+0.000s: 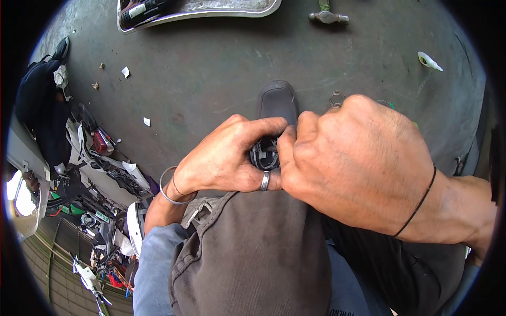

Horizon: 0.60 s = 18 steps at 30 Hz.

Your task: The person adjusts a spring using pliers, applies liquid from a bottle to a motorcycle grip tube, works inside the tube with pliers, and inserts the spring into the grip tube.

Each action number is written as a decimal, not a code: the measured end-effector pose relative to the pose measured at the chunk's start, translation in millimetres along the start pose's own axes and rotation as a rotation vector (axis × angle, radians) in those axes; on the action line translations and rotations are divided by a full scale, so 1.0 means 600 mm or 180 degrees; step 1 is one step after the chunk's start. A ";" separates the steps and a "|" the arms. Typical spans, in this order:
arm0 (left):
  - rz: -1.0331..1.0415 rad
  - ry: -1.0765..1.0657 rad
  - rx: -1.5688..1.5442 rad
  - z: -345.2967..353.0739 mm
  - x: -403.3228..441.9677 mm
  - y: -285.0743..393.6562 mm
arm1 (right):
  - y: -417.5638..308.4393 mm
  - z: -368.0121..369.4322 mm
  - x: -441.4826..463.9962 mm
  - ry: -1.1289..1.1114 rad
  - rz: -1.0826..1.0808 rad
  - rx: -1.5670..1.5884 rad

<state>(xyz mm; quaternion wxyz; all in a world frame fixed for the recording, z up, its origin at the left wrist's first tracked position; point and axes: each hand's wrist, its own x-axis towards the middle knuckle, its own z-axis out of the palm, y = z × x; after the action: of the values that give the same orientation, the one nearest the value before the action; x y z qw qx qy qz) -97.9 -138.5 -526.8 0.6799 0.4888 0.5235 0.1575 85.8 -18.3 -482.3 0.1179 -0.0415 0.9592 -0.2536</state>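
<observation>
A small round black part (265, 152) with ribs or slots inside sits between my two hands, above the lap. My left hand (224, 155) curls around it, thumb along the far side and a ringed finger on the near side. My right hand (363, 163) is closed in a fist against the part's right side. Its fingertips are turned away, so whatever they grip is hidden. Just beyond the hands, a dark shoe (277, 97) rests on the floor. Partly behind my right hand lies a thin coil of wire (337, 98).
A metal tray (226, 6) holding a dark tool (139, 13) lies at the far side. A hammer (329, 18) and a white squeeze bottle (430, 61) are on the floor. Paper scraps lie to the left. Motorcycle parts (103, 142) and a person in dark clothes (37, 95) line the left edge.
</observation>
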 end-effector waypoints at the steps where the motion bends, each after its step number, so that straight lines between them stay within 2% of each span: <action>1: 0.0010 0.0015 0.0022 0.000 -0.001 0.000 | 0.001 0.001 0.001 0.0016 0.0019 -0.0013; 10: 0.0203 0.0040 -0.0059 0.004 -0.007 -0.005 | 0.017 -0.016 0.021 -0.0263 0.0019 0.0482; 13: 0.0282 0.0070 0.0067 0.004 -0.006 -0.003 | 0.020 -0.027 0.025 -0.0336 -0.0158 0.0216; 18: 0.0256 0.0110 0.0097 0.007 -0.009 -0.007 | 0.015 -0.008 0.018 -0.0064 -0.0057 0.0299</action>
<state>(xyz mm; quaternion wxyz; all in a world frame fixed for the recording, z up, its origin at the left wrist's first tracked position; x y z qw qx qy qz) -97.6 -146.4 -527.4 0.6563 0.5169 0.5175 0.1851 74.0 -9.6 -484.9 0.1271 -0.0471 0.9446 -0.2989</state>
